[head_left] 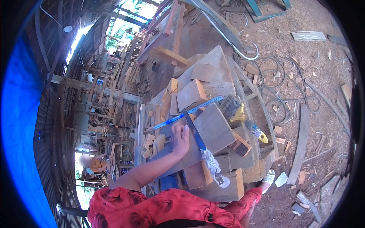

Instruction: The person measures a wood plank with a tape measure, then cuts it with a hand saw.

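Observation:
My left hand [180, 140] is closed above the boards on the workbench, thumb uppermost; what its fingers hold, if anything, I cannot make out. Beside it lies a long dark blade [193, 127], blue toward its lower end, with a pale wrapped handle [213, 167]. Past the knuckles, a blue-and-white measuring strip [171, 120] runs diagonally over the wood blocks. A flat grey board [215, 125] lies to the right of the blade. My right hand does not show.
A dark-bristled brush with a yellow handle [238, 115] and a blue-and-yellow handled tool [257, 132] lie at the bench's right side. Cables [281, 72] and offcuts litter the dirt floor. Stacked timber [173, 30] stands beyond. A person [95, 164] is far left.

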Tool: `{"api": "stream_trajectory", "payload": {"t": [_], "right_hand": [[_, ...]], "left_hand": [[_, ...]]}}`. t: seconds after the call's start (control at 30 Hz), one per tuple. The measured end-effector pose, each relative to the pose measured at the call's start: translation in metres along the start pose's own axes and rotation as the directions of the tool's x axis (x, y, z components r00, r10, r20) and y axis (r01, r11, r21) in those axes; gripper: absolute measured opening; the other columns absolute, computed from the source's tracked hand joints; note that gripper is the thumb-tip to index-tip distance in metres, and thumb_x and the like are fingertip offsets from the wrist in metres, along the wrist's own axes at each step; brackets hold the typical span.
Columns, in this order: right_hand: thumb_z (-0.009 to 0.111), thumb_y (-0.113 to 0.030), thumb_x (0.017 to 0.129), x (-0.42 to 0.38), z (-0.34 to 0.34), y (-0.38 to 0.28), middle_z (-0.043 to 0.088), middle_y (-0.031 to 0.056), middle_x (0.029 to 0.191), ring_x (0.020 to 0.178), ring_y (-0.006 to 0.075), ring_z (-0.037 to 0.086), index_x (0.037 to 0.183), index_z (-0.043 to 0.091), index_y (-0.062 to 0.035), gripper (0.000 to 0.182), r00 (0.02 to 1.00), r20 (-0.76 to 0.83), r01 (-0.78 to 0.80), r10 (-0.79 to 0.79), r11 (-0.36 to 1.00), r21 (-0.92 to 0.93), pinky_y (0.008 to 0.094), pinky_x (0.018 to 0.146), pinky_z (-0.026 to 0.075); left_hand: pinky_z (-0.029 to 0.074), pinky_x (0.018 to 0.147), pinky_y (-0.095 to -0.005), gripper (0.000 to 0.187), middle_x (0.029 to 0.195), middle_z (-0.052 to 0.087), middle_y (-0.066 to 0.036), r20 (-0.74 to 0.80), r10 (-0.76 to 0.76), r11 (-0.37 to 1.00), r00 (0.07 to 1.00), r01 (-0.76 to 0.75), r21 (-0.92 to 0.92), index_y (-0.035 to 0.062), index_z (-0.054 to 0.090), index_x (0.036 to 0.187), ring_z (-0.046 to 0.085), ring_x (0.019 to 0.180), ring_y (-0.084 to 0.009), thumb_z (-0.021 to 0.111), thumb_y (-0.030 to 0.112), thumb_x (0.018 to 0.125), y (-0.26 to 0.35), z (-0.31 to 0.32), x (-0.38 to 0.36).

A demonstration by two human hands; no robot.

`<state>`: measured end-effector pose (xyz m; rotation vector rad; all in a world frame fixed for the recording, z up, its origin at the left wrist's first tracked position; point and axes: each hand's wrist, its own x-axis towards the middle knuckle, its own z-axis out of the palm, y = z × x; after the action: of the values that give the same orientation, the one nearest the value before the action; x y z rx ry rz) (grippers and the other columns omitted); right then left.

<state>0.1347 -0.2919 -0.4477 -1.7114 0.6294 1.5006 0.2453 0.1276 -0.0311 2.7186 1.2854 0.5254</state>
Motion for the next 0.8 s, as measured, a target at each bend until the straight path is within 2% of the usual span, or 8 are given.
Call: {"api": "stream_trajectory", "payload": {"t": [0.57,0.73,0.8], "right_hand": [[0.067,-0.04,0.075,-0.005,-0.008,0.023,0.062,0.0152,0.095,0.076,0.0247,0.062,0.11,0.056,0.0006,0.055,0.992,-0.077,-0.094,0.104,0.988,0.124,0.036,0.066,0.05],[0.068,-0.039,0.074,-0.026,-0.039,0.03,0.062,0.0149,0.095,0.075,0.0242,0.062,0.11,0.056,0.0007,0.055,0.979,-0.15,-0.109,0.136,0.979,0.17,0.0357,0.065,0.05],[0.069,-0.039,0.074,-0.033,-0.062,0.026,0.062,0.0148,0.095,0.074,0.024,0.062,0.11,0.056,0.0007,0.055,0.971,-0.199,-0.096,0.134,0.977,0.189,0.0356,0.065,0.05]], "left_hand": [[0.033,0.089,-0.0483,0.033,0.116,0.043,-0.017,0.038,-0.055,0.998,0.998,0.055,0.005,0.008,0.046,0.094,0.043,0.11,-0.0353,0.04,0.041,0.093,0.003,-0.001,0.002],[0.033,0.088,-0.0494,0.033,0.116,0.043,-0.016,0.025,-0.044,0.999,0.999,0.044,-0.002,0.0085,0.046,0.093,0.042,0.111,-0.0345,0.041,0.041,0.093,0.004,-0.001,0.001],[0.031,0.088,-0.0518,0.033,0.117,0.042,-0.016,0.052,-0.103,0.994,0.993,0.104,-0.018,0.0093,0.046,0.093,0.04,0.113,-0.0339,0.042,0.042,0.092,0.01,-0.005,0.001]]}}
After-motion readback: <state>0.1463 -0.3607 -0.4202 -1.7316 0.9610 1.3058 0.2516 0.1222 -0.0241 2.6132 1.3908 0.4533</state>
